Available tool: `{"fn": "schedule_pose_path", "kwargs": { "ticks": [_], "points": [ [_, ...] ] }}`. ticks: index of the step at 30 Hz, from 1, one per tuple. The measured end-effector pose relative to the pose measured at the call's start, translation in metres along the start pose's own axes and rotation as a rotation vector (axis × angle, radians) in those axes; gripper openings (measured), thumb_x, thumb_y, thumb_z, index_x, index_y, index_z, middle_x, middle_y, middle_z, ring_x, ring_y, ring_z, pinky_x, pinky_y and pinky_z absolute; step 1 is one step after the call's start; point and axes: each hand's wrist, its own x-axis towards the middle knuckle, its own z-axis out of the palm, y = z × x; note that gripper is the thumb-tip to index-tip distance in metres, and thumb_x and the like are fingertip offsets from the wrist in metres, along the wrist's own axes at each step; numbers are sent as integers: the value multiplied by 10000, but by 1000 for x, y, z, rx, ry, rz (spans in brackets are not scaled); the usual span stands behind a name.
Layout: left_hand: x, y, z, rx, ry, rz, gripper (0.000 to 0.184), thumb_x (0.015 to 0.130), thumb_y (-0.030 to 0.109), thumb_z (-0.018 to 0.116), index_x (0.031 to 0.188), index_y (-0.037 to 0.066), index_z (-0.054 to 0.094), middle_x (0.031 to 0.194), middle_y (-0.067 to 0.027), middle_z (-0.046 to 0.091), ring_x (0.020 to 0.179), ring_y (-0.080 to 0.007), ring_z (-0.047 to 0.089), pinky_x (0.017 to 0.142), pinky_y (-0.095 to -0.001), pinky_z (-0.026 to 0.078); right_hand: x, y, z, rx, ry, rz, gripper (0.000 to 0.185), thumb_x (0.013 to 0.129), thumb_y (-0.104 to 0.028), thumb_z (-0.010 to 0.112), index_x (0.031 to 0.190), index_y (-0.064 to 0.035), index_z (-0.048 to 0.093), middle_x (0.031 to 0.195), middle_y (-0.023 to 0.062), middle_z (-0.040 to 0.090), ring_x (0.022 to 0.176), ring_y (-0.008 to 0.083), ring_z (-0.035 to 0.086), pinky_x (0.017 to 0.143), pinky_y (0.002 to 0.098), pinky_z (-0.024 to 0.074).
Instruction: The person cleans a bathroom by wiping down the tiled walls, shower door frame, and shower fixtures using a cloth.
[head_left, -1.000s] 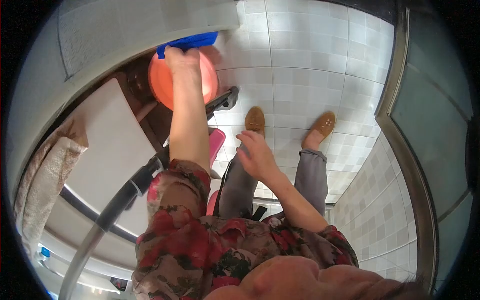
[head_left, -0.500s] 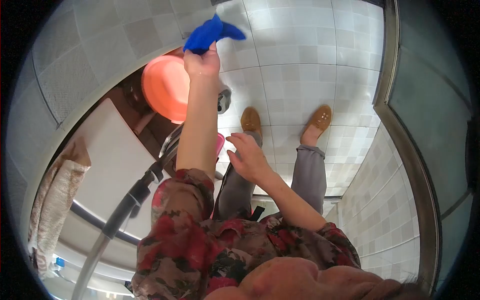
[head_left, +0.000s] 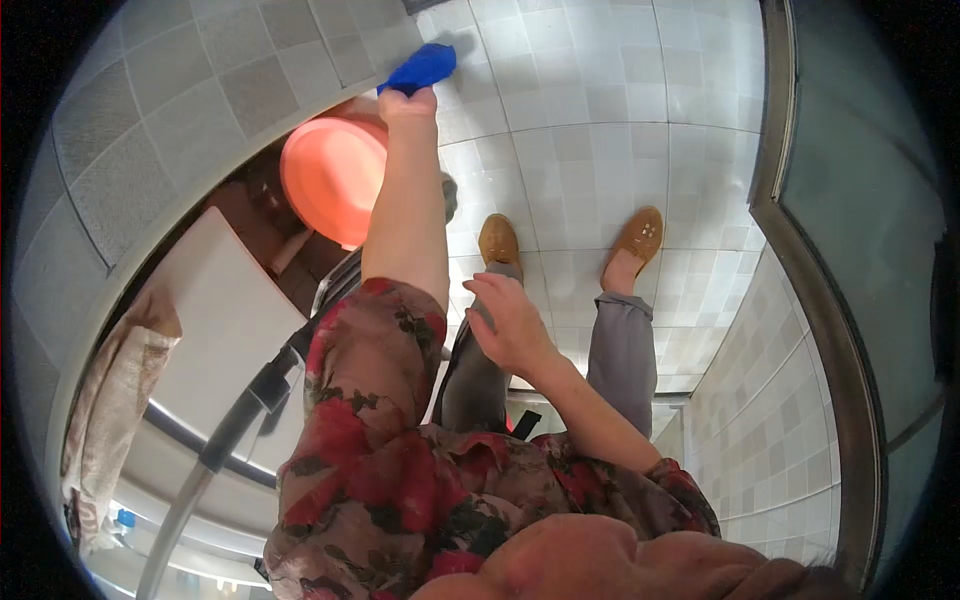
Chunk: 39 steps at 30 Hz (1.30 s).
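A blue cloth (head_left: 420, 68) is bunched in the grip of my left hand (head_left: 408, 104), at the end of my outstretched arm. The cloth is over the pale tiles, near the tiled edge at the upper left. Just below and to the left of that hand sits an orange-pink basin (head_left: 330, 182), its right side partly behind my forearm. My right hand (head_left: 510, 325) hangs in front of my grey trouser leg, holding nothing, with its fingers apart.
A white lid-like surface (head_left: 215, 320) with a beige towel (head_left: 125, 400) lies at left. A grey pole (head_left: 200, 480) slants across it. My brown shoes (head_left: 636, 238) stand on the tiled floor (head_left: 590, 160). A metal-framed glass panel (head_left: 860, 200) is at right.
My left hand has moved from over the basin up and to the right with the blue cloth, which is now bunched smaller. The view has shifted, showing more of the tiled surface at upper left.
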Motion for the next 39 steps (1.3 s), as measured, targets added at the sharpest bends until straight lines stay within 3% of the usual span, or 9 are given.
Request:
{"fn": "schedule_pose_path", "kwargs": {
  "ticks": [9, 14, 16, 20, 22, 29, 33, 35, 39],
  "points": [
    [-110, 97, 55, -370, 55, -32, 373, 956, 114, 337, 1235, -81, 488, 1269, -227, 525, 1161, -362, 524, 1029, -500, 423, 6, 0, 7, 16, 33, -22, 347, 808, -79, 631, 1145, -23, 570, 1156, 173, 561, 1089, 358, 518, 934, 417, 426],
    [-202, 166, 100, -776, -102, -385, 430, 954, 89, 323, 1315, -142, 362, 1395, -280, 350, 1296, -411, 343, 1105, -525, 302, 9, 10, 4, -10, 63, -47, 340, 813, -96, 630, 1140, -19, 574, 1142, 183, 569, 1080, 358, 525, 937, 419, 424],
    [-234, 193, 110, -698, -54, -301, 477, 950, 91, 339, 1354, -156, 277, 1419, -277, 301, 1334, -404, 269, 1151, -489, 217, 9, 12, 1, -19, 67, -28, 339, 813, -97, 629, 1139, -19, 574, 1141, 184, 570, 1081, 361, 524, 937, 422, 423],
    [-299, 236, 129, -859, -81, -309, 771, 773, -59, 493, 1444, -41, 114, 1423, -215, 254, 1324, -365, 307, 1032, -464, 429, 10, 14, 3, 1, 77, -56, 338, 811, -96, 627, 1136, -16, 574, 1139, 184, 569, 1075, 364, 523, 933, 427, 421],
    [-327, 234, 150, -824, -180, -258, 749, 798, -52, 515, 1438, -25, 125, 1377, -184, 286, 1296, -354, 344, 1013, -460, 468, 10, 12, 2, 8, 76, -41, 337, 810, -94, 627, 1133, -16, 575, 1135, 183, 570, 1067, 364, 525, 927, 428, 422],
    [-304, 242, 151, -708, -192, -402, 608, 843, -30, 514, 1366, -42, 206, 1317, -167, 329, 1195, -330, 449, 1026, -467, 470, 16, 12, 6, 39, 79, -36, 336, 811, -99, 625, 1134, -21, 572, 1131, 170, 574, 1054, 356, 523, 909, 429, 422],
    [-262, 245, 126, -572, -112, -435, 379, 921, 28, 428, 1284, -73, 386, 1237, -168, 446, 1200, -313, 434, 999, -463, 430, 22, 2, 3, 45, 20, -39, 336, 816, -105, 621, 1137, -21, 568, 1141, 169, 573, 1069, 352, 521, 918, 423, 421],
    [-222, 227, 107, -187, 19, -73, 338, 977, 98, 336, 1248, -69, 449, 1248, -187, 480, 1190, -316, 435, 1005, -486, 379, 21, 1, 3, 16, 11, -38, 333, 820, -107, 616, 1138, -20, 566, 1148, 171, 573, 1083, 354, 521, 931, 419, 419],
    [-168, 189, 88, -414, 9, -280, 421, 939, 116, 370, 1320, -63, 386, 1293, -245, 413, 1185, -331, 394, 1073, -492, 298, 19, 0, -3, 25, 5, -8, 334, 823, -108, 612, 1143, -25, 565, 1153, 173, 571, 1107, 356, 515, 952, 422, 413]
  ]
}}
